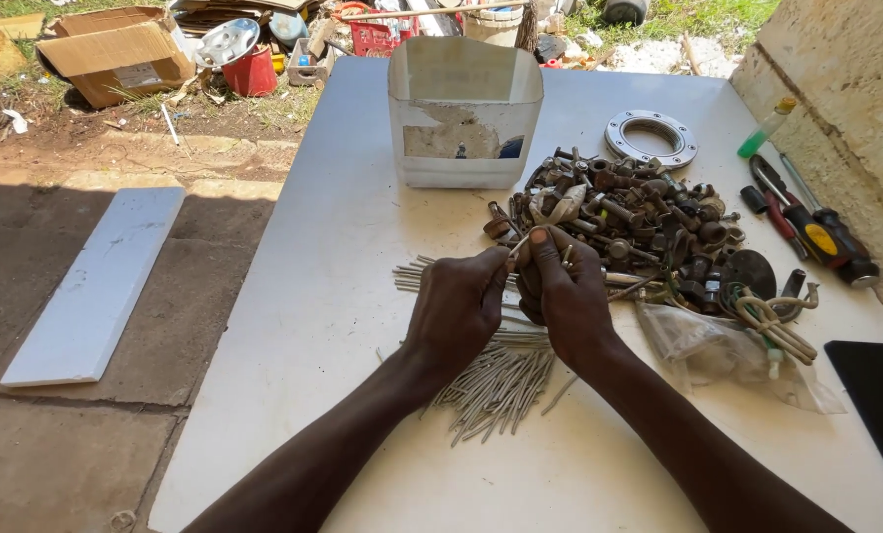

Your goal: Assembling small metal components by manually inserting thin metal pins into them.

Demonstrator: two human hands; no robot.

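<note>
- The left hand [458,304] and the right hand [563,296] are meeting above the middle of the white surface [333,257], fingertips pressed together in a tight grip.
- Between them they are pinching a thin grey nail [517,245]; its tip is sticking up and to the right from the fingers, and both hands are closing on it.
- Whether either palm is hiding more nails cannot be told.
- Directly beneath the hands, a loose heap of long nails [496,380] is lying on the surface, fanning out towards the wearer, and a few more nail ends [412,274] are poking out to the left of the left hand.
- Just beyond the fingertips, a pile of rusty bolts and nuts [639,222] is spreading to the right, touching a crumpled clear plastic bag [728,355] near the right forearm.
- A cut-open white plastic container [464,114] is standing upright behind the pile.
- A metal ring flange [651,138] is lying flat to the right of the container.
- A screwdriver and pliers [806,232] are resting along the right edge, by a green-tipped tube [765,128] and the stone wall [846,89].
- A dark flat slab [881,395] is sitting at the near right corner.
- A white board [101,281] is lying on the ground to the left, well apart from the surface.
</note>
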